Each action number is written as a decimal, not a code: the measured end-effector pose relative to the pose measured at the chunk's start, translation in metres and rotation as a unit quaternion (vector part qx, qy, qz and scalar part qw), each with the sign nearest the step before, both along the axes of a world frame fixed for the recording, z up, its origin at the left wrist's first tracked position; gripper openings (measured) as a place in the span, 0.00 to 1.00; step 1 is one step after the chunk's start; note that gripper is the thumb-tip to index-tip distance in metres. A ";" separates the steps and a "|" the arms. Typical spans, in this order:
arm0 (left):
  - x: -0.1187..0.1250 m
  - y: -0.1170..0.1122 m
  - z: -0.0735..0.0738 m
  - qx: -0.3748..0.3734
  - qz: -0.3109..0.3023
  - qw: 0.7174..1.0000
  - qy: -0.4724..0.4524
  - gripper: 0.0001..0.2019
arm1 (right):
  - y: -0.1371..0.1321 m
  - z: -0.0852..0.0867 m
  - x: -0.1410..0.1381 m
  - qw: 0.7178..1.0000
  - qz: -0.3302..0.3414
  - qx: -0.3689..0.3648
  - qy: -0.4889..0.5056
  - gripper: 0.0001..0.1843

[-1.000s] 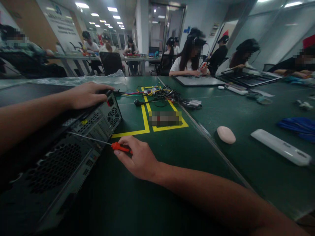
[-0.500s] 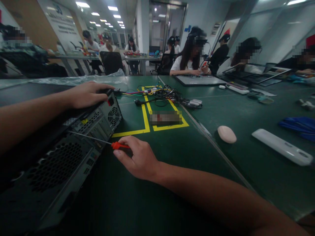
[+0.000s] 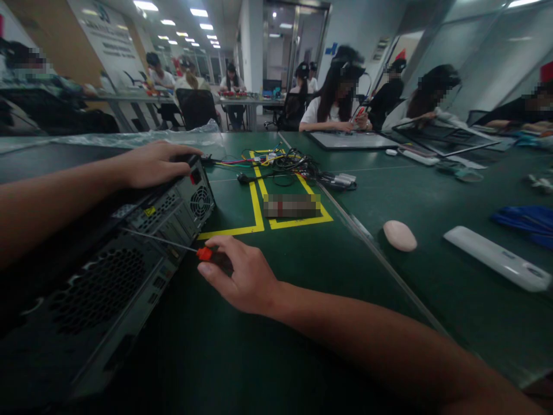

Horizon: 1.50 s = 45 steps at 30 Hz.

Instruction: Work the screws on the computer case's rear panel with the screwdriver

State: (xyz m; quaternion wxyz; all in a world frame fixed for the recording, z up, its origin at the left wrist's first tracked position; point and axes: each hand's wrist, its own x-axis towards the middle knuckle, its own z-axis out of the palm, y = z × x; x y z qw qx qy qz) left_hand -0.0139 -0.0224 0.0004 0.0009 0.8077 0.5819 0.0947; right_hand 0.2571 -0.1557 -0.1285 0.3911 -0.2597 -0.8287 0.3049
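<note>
A black desktop computer case [image 3: 173, 222] lies at the left, its grey metal rear panel with vents and ports turned towards me. My left hand [image 3: 158, 164] grips its top rear corner, fingers stretched over the top and thumb by the edge. With thumb and fingers closed around its handle, my right hand [image 3: 242, 275] holds a screwdriver [image 3: 204, 253] with an orange handle. The long thin shaft points left, and its tip meets the rear panel near the upper edge. Whatever lies under the tip is too small to make out.
Bundled cables [image 3: 294, 164] and a blurred-out flat object [image 3: 291, 206] lie within yellow tape [image 3: 259, 210]. Rightward are a pinkish oval object [image 3: 400, 236], a long white device [image 3: 496, 258] and blue cloth [image 3: 525, 223]. Clear plastic wrap [image 3: 151, 138] lies behind the case. Across the table, people [image 3: 339, 104] work.
My right hand's fingers have loosened and shifted slightly on the screwdriver, whose handle appears turned. The shaft's tip stays at the panel. My left hand keeps its place on the case.
</note>
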 end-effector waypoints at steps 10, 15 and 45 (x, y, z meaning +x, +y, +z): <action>-0.001 0.000 0.001 -0.006 0.001 1.000 0.002 0.40 | 0.001 -0.004 -0.001 1.000 0.009 -0.014 0.013 0.12; 0.000 -0.001 0.001 -0.010 -0.003 1.000 0.003 0.40 | 0.001 -0.003 0.000 1.000 0.006 -0.009 0.009 0.12; 0.003 -0.003 0.002 -0.009 -0.002 1.000 -0.011 0.40 | 0.000 0.000 0.001 0.999 -0.023 0.028 -0.015 0.18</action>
